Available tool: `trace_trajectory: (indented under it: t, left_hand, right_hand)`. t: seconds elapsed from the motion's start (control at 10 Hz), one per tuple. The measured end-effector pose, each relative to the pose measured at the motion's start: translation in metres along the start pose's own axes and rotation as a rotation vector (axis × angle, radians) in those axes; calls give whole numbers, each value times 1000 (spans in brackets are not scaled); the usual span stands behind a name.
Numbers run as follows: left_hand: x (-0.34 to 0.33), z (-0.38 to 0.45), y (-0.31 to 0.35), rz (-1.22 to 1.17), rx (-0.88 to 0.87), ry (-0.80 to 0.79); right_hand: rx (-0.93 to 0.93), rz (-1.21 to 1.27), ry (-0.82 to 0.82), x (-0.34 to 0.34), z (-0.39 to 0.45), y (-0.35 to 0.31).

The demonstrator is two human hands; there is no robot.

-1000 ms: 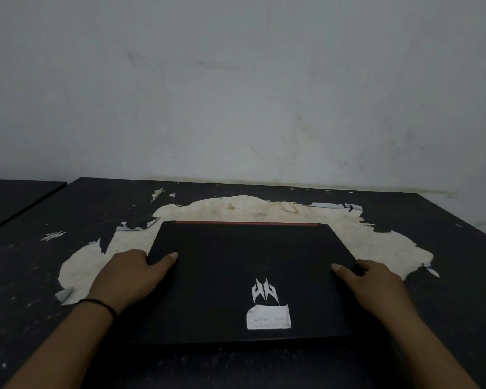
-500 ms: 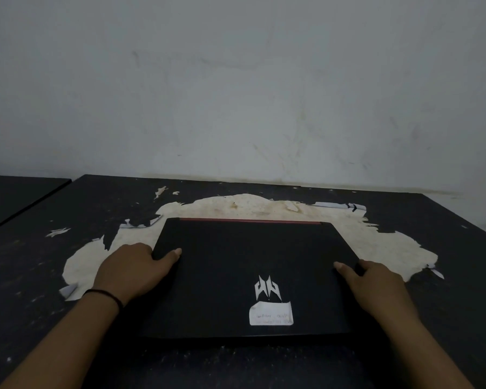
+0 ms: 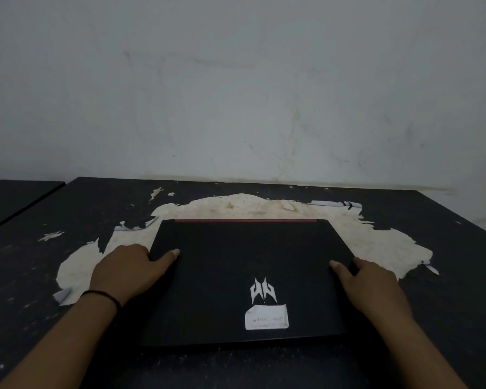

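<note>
A closed black laptop (image 3: 247, 265) lies flat on a dark table (image 3: 446, 276), with a red strip along its far edge, a silver logo and a white paper label near its front. My left hand (image 3: 127, 272) grips the laptop's left edge, thumb on the lid and fingers curled down its side. My right hand (image 3: 373, 284) grips the right edge the same way, thumb on top. A black band circles my left wrist.
The table's dark surface has peeled away in a large pale patch (image 3: 382, 242) around the laptop. A plain white wall (image 3: 236, 94) rises just behind the table. A second dark table (image 3: 14, 197) adjoins at the far left.
The laptop has slid a little away from me, toward the wall, with both hands staying on its sides.
</note>
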State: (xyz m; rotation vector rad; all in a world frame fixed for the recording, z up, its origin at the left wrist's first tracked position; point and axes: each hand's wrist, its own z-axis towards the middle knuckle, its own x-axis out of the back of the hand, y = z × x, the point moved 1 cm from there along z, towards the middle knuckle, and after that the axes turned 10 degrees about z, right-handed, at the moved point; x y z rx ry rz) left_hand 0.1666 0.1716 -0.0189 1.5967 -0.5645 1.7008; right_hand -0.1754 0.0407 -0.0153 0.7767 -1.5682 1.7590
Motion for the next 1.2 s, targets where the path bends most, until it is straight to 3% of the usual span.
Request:
trace_trajectory:
  t: [0.3,0.4,0.9,1.0,1.1,1.2]
  left_hand:
    - [-2,0,-2,-13,-17,-7]
    - [-3,2,-3,-22,-9,1]
    - [-8,5,-8,-171,5,-16]
    - [-10,14,-13,-232,12,16]
    - [-18,26,-26,-276,-8,217]
    - [-23,28,-27,-241,-40,184]
  right_hand:
    - [33,-58,14,-2,-5,0]
    - [114,-245,76,-4,-1,6]
    - [138,-205,30,-17,18,17]
    - [97,-296,-11,-12,16,9]
    - [105,-352,-15,-3,11,-1]
    - [184,-235,90,15,4,-16]
